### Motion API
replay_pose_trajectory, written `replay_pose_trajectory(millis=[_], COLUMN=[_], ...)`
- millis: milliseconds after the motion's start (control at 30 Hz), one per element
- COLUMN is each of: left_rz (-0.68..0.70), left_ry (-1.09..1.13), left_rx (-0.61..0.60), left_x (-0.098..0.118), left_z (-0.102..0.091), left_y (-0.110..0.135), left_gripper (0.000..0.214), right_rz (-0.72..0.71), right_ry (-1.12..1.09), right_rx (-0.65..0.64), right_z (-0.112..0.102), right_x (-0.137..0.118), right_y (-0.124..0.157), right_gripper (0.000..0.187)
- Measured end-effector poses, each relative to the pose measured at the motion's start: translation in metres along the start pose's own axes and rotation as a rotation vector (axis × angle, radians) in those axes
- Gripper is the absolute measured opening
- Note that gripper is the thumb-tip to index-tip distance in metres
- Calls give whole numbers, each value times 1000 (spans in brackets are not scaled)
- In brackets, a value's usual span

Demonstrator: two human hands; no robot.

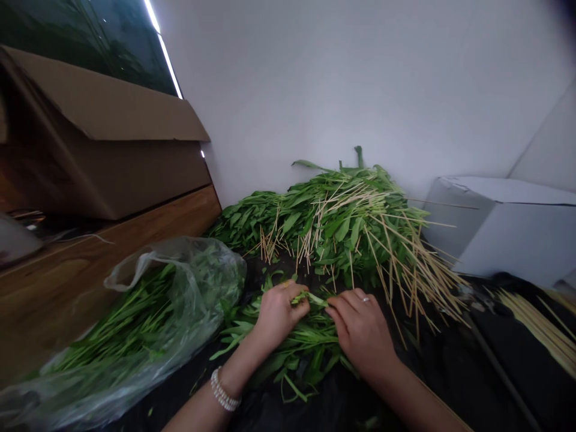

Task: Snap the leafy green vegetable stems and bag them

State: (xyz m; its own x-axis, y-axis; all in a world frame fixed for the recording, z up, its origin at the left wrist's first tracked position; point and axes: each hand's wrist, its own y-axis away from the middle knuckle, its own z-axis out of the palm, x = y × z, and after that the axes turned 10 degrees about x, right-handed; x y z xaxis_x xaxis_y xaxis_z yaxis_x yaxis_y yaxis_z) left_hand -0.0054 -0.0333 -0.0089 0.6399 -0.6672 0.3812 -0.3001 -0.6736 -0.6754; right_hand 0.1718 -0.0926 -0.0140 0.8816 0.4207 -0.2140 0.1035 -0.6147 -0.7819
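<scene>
My left hand (pixel 276 315) is curled and pinches a green leafy stem (pixel 310 297) from the loose bunch of greens (pixel 292 354) under both hands. My right hand (pixel 362 333), a ring on one finger, lies with fingers pressed together on the same bunch, its fingertips meeting the stem. A bead bracelet (pixel 222 390) circles my left wrist. Just behind my hands rises a heap of greens threaded on bamboo skewers (pixel 355 231), stick ends pointing toward me and to the right.
A clear plastic bag of greens (pixel 144 318) lies at the left on the dark table cover. A cardboard box (pixel 103 144) sits on a wooden ledge. A white box (pixel 504 225) stands right. Bare skewers (pixel 540 324) lie far right.
</scene>
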Motion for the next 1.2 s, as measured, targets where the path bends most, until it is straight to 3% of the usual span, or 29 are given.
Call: replay_pose_trajectory(millis=[167, 300, 333, 433, 567, 733, 1000, 1067, 1200], left_rz=[-193, -487, -506, -383, -208, -220, 171, 220, 209], left_ry=[170, 237, 224, 185, 138, 202, 27, -45, -107], left_rx=[105, 377, 420, 404, 410, 213, -240, -277, -255], left_x=[3, -23, -30, -41, -35, -17, -1, -4, -9], left_z=[0, -18, -22, -29, -28, -27, -8, -6, -8], left_y=[-9, -21, -23, -25, -23, -17, -2, -1, -2], left_gripper=[17, 21, 23, 25, 25, 24, 26, 22, 21], right_rz=[125, 265, 328, 500, 603, 505, 287, 342, 581], right_ry=[-56, -122, -178, -372, -494, -478, -358, -382, -447], right_rx=[-27, -23, -25, -52, -35, 1, -10, -21, 49], right_z=[-2, -2, 0, 6, 10, 10, 8, 5, -1], right_x=[1, 18, 23, 33, 33, 25, 11, 10, 21], right_y=[-2, 1, 2, 4, 4, 6, 8, 7, 5], right_gripper=[17, 17, 16, 18, 19, 13, 16, 15, 18])
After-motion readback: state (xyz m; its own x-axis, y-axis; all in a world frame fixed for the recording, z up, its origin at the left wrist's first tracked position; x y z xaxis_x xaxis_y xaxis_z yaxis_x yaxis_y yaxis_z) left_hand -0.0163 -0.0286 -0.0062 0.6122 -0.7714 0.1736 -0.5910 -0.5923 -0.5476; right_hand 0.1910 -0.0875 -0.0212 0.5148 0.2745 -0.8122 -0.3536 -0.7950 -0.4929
